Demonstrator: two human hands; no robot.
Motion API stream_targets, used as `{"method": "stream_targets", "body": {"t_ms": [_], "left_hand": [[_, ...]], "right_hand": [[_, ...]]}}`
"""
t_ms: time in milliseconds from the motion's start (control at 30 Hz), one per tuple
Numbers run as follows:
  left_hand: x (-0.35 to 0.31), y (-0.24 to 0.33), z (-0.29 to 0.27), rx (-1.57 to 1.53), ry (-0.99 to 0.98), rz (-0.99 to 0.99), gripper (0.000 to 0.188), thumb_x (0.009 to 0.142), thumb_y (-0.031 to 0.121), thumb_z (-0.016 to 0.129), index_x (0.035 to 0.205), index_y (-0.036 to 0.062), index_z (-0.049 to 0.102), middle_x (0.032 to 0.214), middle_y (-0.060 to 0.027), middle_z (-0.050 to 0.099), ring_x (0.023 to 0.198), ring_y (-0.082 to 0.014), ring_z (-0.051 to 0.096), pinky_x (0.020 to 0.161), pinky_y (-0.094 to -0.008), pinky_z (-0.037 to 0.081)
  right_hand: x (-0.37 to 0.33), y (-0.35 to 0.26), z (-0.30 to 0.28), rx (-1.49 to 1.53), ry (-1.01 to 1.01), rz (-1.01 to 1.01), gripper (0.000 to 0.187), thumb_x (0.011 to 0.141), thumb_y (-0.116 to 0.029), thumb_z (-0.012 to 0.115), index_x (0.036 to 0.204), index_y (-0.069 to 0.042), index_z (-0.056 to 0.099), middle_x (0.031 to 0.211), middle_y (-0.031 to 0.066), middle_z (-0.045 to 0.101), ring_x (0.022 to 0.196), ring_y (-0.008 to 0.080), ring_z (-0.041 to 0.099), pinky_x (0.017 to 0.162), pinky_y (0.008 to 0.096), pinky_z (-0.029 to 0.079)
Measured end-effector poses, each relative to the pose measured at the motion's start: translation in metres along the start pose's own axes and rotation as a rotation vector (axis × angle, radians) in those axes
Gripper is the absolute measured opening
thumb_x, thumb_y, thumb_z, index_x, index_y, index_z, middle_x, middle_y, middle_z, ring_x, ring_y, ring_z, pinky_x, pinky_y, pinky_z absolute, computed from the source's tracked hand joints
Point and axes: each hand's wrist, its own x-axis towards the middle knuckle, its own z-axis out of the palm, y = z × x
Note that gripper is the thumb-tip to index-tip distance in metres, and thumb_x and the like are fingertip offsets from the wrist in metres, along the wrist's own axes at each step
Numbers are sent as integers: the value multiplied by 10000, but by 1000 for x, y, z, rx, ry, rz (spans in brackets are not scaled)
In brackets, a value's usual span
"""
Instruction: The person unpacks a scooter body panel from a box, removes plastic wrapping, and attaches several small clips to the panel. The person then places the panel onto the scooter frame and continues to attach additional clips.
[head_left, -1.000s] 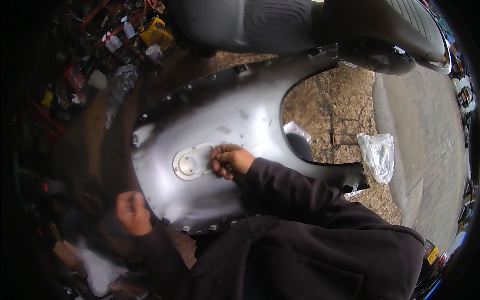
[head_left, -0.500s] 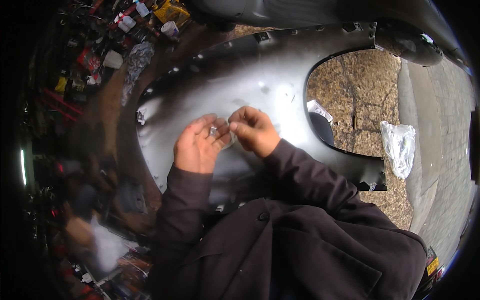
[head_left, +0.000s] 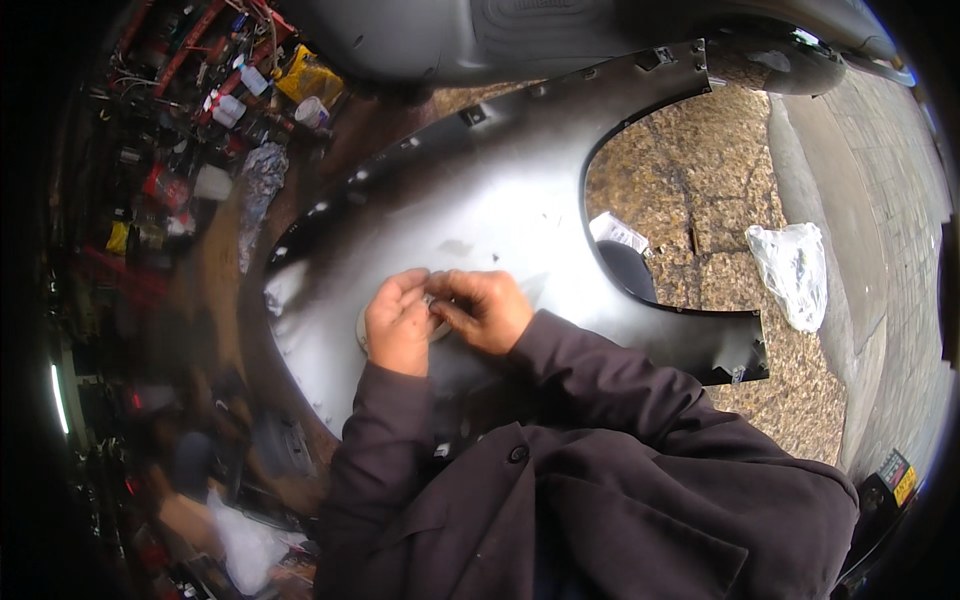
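A grey-and-black car fender panel (head_left: 510, 225) lies beneath both hands, its wheel-arch cut-out toward the right. My left hand (head_left: 398, 325) is cupped over it with the fingers curled inward. My right hand (head_left: 490, 308) meets it from the right, thumb and index finger pinched together at the left fingertips. The small metal clip seen on my left fingers a moment ago is now mostly hidden between the hands. Behind my left hand the edge of a pale round object (head_left: 362, 326) shows on the panel; most of it is covered.
A dark car bumper (head_left: 540, 40) spans the far side. On the ground at the right lies a clear plastic bag (head_left: 790, 275). Tools, bottles and a white tub (head_left: 312, 112) crowd the left, with a crumpled plastic sheet (head_left: 262, 190). A white cloth or bag (head_left: 245, 545) is at lower left.
My left hand has turned from palm-up with spread fingers to curled. The right fingertips have come onto it. Both hands sit lower in the picture, and the view has shifted.
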Motion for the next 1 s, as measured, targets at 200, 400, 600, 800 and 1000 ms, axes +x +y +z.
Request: {"method": "stream_targets", "body": {"t_ms": [200,400,600,800,1000], "left_hand": [[11,-4,9,461,-2,291,432,816,-96,385,1242,-86,458,1204,-268,599,1111,-304,610,884,-330,512],[12,17,25,931,-83,481,391,780,-62,495,1165,-32,549,1084,-241,655,1007,-363,653,865,-365,515],[56,86,64,1294,112,1279,386,729,38,667,1102,-27,592,1031,-187,631,969,-353,606,839,-429,487],[101,112,109,1597,-56,890,353,825,290,680,1124,104,645,976,-171,662,878,-377,645,746,-471,515],[96,108,117,1615,21,880,320,838,278,668,1108,109,641,939,-154,653,880,-359,643,728,-468,504]], "right_hand": [[0,0,-6,87,45,73,189,807,-18,659,996,-10,652,810,155,682,714,267,684,642,328,535],[0,17,-11,217,54,214,91,828,-30,680,900,3,637,690,74,627,601,109,569,557,267,458],[4,32,-20,554,130,321,109,861,-75,679,830,-6,600,667,-43,524,615,50,433,551,231,372],[16,15,-46,503,268,442,143,882,-111,665,822,-6,589,671,-30,535,622,53,438,572,240,380],[64,-12,-94,459,460,250,160,867,-105,670,779,-10,574,670,-23,545,583,46,445,505,235,372]]}}
